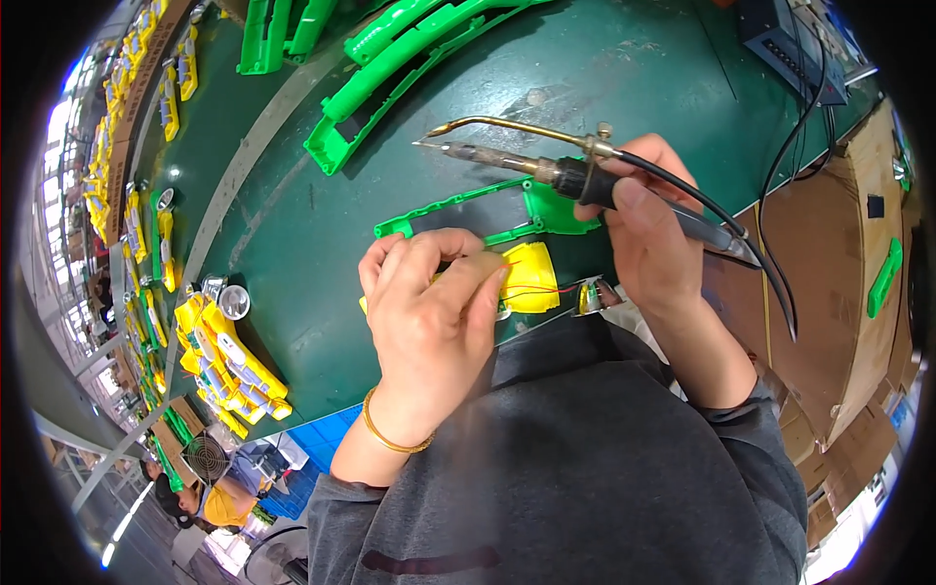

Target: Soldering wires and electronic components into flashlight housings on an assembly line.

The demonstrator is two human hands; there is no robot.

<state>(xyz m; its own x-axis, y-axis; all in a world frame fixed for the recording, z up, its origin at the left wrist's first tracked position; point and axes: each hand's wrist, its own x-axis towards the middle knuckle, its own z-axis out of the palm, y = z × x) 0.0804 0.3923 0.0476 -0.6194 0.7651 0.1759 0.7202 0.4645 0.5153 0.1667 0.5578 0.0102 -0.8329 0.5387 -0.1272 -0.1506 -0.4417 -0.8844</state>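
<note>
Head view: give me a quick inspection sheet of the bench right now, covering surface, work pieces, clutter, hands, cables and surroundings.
Surface: dark green bench top, scuffed, with a pale strip running across it.
Job's things: yellow plastic part with thin red wires; soldering iron, tip raised clear of the part; green frame piece behind.
Clutter: long green mouldings at the far edge; heap of yellow assemblies on the left.
Hands: left hand grips the yellow part; right hand holds the iron.
Cables: black iron cord trails right; black leads run to a dark box.
Surroundings: cardboard cartons on the right; another person lower left.
</note>
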